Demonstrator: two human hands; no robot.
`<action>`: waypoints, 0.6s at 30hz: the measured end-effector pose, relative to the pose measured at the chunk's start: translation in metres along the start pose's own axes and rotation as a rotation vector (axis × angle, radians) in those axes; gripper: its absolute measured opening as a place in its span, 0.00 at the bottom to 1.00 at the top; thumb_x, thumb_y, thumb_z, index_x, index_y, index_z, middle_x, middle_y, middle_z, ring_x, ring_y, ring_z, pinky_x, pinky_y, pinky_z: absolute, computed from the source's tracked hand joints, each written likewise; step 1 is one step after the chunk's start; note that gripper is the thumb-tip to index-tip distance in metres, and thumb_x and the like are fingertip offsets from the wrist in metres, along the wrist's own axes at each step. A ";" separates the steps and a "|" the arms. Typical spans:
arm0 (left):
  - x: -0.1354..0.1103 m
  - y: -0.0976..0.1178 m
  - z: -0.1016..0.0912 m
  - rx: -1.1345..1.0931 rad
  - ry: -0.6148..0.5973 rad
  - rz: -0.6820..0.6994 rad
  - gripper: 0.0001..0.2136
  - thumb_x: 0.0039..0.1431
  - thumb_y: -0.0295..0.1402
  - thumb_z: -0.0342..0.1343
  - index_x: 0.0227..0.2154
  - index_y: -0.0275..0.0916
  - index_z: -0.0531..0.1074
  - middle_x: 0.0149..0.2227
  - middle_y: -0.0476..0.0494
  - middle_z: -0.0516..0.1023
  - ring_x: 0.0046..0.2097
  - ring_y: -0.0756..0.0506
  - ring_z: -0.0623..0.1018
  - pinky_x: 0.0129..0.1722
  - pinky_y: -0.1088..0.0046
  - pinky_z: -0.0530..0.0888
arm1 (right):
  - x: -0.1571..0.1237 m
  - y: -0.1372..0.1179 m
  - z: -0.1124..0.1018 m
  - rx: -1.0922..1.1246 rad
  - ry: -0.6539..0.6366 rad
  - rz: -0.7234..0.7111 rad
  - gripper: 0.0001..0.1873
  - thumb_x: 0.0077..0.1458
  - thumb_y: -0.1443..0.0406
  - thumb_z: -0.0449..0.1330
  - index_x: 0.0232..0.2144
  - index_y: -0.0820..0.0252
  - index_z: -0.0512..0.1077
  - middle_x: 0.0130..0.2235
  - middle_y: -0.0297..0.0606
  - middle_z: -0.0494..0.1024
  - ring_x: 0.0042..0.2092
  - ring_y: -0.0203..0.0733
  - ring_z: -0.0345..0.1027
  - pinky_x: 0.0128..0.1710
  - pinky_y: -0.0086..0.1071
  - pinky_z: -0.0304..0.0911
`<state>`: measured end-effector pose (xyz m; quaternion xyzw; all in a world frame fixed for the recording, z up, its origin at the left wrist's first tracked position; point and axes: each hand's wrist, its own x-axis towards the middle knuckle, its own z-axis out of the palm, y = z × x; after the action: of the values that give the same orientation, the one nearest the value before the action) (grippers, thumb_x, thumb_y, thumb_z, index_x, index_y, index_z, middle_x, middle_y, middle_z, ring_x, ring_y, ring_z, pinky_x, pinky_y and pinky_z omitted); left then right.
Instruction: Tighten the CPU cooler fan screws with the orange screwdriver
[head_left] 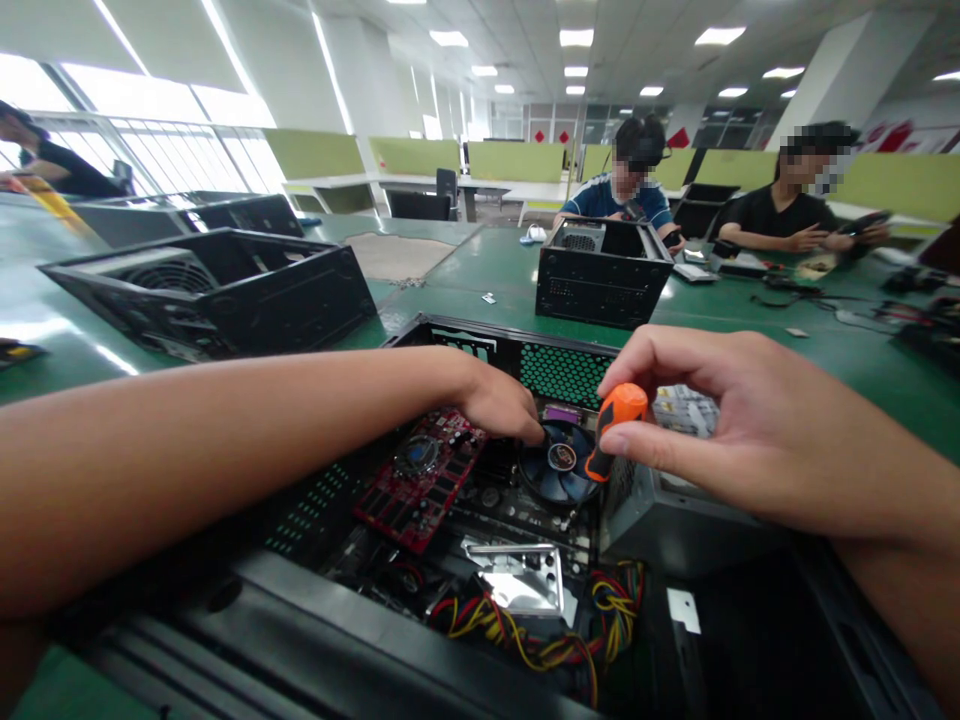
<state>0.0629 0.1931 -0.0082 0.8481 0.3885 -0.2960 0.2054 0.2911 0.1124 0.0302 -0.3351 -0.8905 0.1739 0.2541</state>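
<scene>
An open black computer case lies on the green bench in front of me. Inside it are a red graphics card, a round blue cooler fan and a grey power supply. My left hand reaches down into the case, its fingertips closed at the edge of the fan; what they pinch is hidden. My right hand grips the orange and black handle of a screwdriver between thumb and fingers, its tip pointing down beside the fan.
Coloured cables bunch at the case's near side by a metal bracket. Other black cases stand at left and far centre. Two people sit across the bench, and another person is at far left.
</scene>
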 end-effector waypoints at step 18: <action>-0.002 0.004 0.000 0.015 0.013 -0.034 0.22 0.61 0.45 0.52 0.48 0.38 0.83 0.49 0.38 0.85 0.47 0.36 0.80 0.47 0.65 0.74 | 0.000 0.001 -0.001 -0.009 0.015 0.002 0.06 0.58 0.58 0.69 0.32 0.49 0.76 0.34 0.32 0.82 0.32 0.46 0.75 0.29 0.40 0.68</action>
<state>0.0647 0.1898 -0.0062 0.8448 0.4020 -0.2970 0.1912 0.2920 0.1128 0.0307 -0.3384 -0.8889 0.1675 0.2593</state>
